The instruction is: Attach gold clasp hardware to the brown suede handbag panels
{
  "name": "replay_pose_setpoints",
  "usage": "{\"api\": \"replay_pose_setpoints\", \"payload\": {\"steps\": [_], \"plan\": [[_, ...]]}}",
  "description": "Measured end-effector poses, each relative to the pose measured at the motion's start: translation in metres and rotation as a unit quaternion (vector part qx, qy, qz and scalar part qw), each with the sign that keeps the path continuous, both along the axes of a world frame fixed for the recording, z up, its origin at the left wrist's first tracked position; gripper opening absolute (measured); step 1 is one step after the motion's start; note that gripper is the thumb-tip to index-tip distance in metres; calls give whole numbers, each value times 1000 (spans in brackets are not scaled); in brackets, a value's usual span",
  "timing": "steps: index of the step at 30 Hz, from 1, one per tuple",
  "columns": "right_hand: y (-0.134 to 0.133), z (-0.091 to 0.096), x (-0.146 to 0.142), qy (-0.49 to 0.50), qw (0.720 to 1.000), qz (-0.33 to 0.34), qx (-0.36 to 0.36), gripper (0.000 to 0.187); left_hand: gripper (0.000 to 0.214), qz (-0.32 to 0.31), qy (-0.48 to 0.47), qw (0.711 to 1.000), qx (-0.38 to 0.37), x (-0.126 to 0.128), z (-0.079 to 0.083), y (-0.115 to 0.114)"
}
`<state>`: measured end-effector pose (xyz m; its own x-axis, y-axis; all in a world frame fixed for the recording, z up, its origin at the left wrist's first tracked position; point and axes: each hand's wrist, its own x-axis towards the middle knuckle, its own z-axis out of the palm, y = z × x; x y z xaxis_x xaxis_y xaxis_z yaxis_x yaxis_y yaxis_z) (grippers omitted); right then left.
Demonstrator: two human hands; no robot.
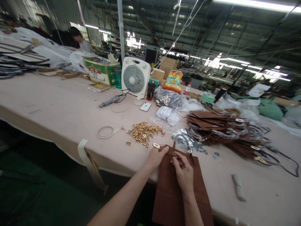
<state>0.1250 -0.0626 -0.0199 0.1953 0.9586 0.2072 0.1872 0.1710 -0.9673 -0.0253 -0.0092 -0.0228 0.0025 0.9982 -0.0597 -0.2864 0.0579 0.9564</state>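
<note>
A brown handbag [166, 196] hangs over the front edge of the table, its top lying on the tabletop. My left hand [158, 156] grips the bag's upper left edge, beside a strap end with a gold metal plate [156, 145]. My right hand [184, 171] is closed in a pinch at the left base of the plastic-wrapped handle [182, 137]. What sits between those fingertips is too small to make out. Just beyond my hands lies a loose pile of gold metal fittings [143, 133], with small silvery pieces [191, 142] to its right.
Stacked brown bags [218, 125] lie at right, near a rolled grey cloth [239, 187]. Left of the fittings is a tape ring [105, 132]. Farther back are an electric screwdriver [109, 102], a phone [145, 107], a tumbler [150, 90] and a fan [135, 78]. A person [82, 42] is behind.
</note>
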Motion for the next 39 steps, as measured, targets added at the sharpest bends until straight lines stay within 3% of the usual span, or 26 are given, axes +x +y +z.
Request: {"api": "replay_pose_setpoints", "payload": {"steps": [4, 8, 17, 29, 39], "plan": [[0, 1, -4, -68, 997, -16, 39, 39, 36, -52, -4, 998, 33, -5, 2, -4], [-1, 1, -8, -38, 998, -40, 28, 42, 40, -83, -57, 994, 29, -7, 5, -4], [-4, 12, -14, -3, 999, -47, 12, 38, 48, -67, -96, 993, 4, -7, -3, -4], [3, 11, -19, 44, 995, -83, -17, 44, 45, -69, 9, 996, 56, -9, -8, -2], [14, 6, -23, 1, 995, -91, -34, 48, 36, -58, 43, 995, 74, -8, 9, -9]]}}
